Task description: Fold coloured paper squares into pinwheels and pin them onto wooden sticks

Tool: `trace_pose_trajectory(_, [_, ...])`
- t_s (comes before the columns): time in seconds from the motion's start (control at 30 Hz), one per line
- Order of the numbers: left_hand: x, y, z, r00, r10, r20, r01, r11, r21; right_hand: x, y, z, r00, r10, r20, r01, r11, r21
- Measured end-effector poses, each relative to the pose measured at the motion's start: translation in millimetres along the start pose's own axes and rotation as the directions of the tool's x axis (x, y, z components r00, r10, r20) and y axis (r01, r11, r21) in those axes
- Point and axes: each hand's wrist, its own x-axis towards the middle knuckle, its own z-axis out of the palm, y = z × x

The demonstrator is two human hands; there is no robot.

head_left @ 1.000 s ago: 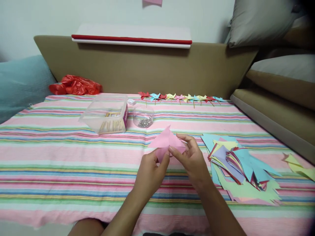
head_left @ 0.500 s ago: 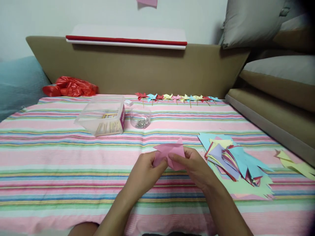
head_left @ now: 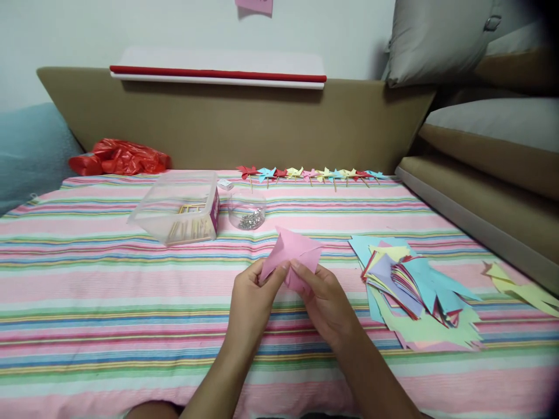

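Note:
A folded pink paper [head_left: 293, 250] is held up just above the striped cloth in the middle of the view. My left hand [head_left: 250, 302] pinches its lower left edge with thumb and fingers closed. My right hand [head_left: 325, 299] pinches its lower right part, fingers closed on the paper too. The two hands meet at the fold, thumbs nearly touching. A heap of cut coloured paper [head_left: 414, 285] lies just right of my right hand.
A clear plastic box of wooden sticks [head_left: 177, 212] and a small clear jar of metal pins [head_left: 247, 210] stand behind the hands. A row of small paper pinwheels [head_left: 310, 173] lies at the far edge. A red plastic bag [head_left: 117, 157] sits far left, yellow-green paper scraps [head_left: 522, 288] far right.
Both hands turned the pink paper and lifted it slightly; it now points up and back, with a wider flap showing. The camera view drifted a little to the right.

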Motion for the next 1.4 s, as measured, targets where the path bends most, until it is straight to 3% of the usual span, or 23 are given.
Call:
trace_pose_trajectory(0.1, [1, -1, -3, 1.000, -0.019, -0.008, 0.018, 1.000, -0.025, -1, -4, -2, 0.998, -0.053, 0.032, 0.055, 0.996, -0.067])
trace_pose_trajectory(0.23, [5, 4, -6, 0.991, -0.111, -0.073, 0.094, 0.974, -0.205, -1, -14, -11, 0.978, -0.209, -0.011, 0.203, 0.960, -0.192])
trace_pose_trajectory(0.33, [7, 11, -8, 0.982, -0.167, -0.092, 0.130, 0.940, -0.316, -1, -20, -23, 0.934, -0.333, 0.127, 0.356, 0.856, -0.376])
trace_pose_trajectory(0.43, [7, 14, -9, 0.979, -0.189, -0.070, 0.154, 0.925, -0.349, -2, -23, -31, 0.901, -0.312, 0.302, 0.431, 0.726, -0.536])
trace_pose_trajectory(0.53, [6, 13, -9, 0.982, -0.182, -0.049, 0.155, 0.928, -0.340, -2, -25, -34, 0.897, -0.285, 0.337, 0.441, 0.610, -0.659])
trace_pose_trajectory(0.63, [6, 9, -9, 0.987, -0.146, -0.065, 0.122, 0.951, -0.284, -2, -26, -33, 0.885, -0.298, 0.358, 0.465, 0.570, -0.677])
trace_pose_trajectory(0.8, [6, 6, -12, 0.996, -0.036, -0.087, 0.030, 0.997, -0.072, -2, -27, -30, 0.882, -0.271, 0.386, 0.470, 0.584, -0.662])
trace_pose_trajectory(0.9, [4, 9, -12, 0.996, 0.023, -0.084, -0.021, 1.000, 0.015, -1, -26, -26, 0.891, -0.317, 0.323, 0.453, 0.616, -0.645])
trace_pose_trajectory(1.13, [1, 13, -8, 0.999, 0.049, -0.014, -0.048, 0.996, 0.073, 0, -19, -16, 0.942, -0.317, 0.110, 0.327, 0.793, -0.514])
trace_pose_trajectory(1.4, [0, 8, -6, 0.998, 0.033, 0.061, -0.040, 0.994, 0.105, 0, -12, -14, 0.958, -0.287, 0.024, 0.269, 0.860, -0.435])
